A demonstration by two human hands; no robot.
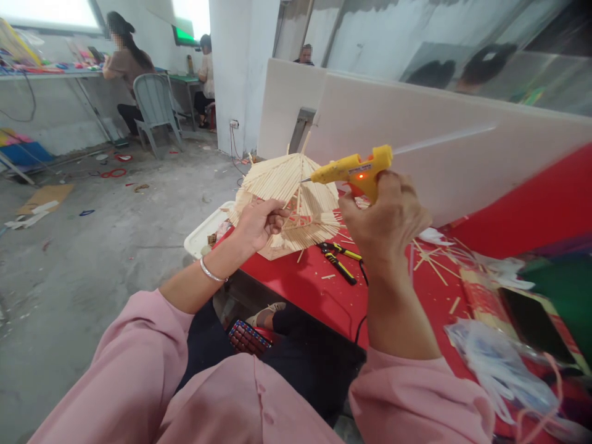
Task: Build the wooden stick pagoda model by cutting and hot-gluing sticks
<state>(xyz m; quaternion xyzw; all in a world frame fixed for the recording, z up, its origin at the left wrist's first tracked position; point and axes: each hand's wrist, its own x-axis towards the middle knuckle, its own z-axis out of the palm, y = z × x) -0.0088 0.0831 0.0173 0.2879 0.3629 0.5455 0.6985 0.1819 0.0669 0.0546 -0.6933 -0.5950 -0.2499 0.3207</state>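
Note:
A yellow hot glue gun point(342, 169) with a lit orange light is gripped in my right hand point(391, 209). A clear glue stick point(446, 137) juts from its back end. Its nozzle points left, at the roof of a model building point(272, 176) made of thin wooden sticks. My left hand point(263, 225), with a bangle on the wrist, is closed at the model's near side. Its thumb and forefinger seem to pinch a thin wooden stick point(292, 201) by the gap in the roof; the fingertips partly hide it.
Black and yellow cutting pliers point(340, 262) lie on the red table point(296, 287) among stick scraps. A white tray point(208, 228) is left of the model. At right are a phone point(536, 324) and a plastic bag point(499, 364). White boards point(416, 148) stand behind; people sit further back.

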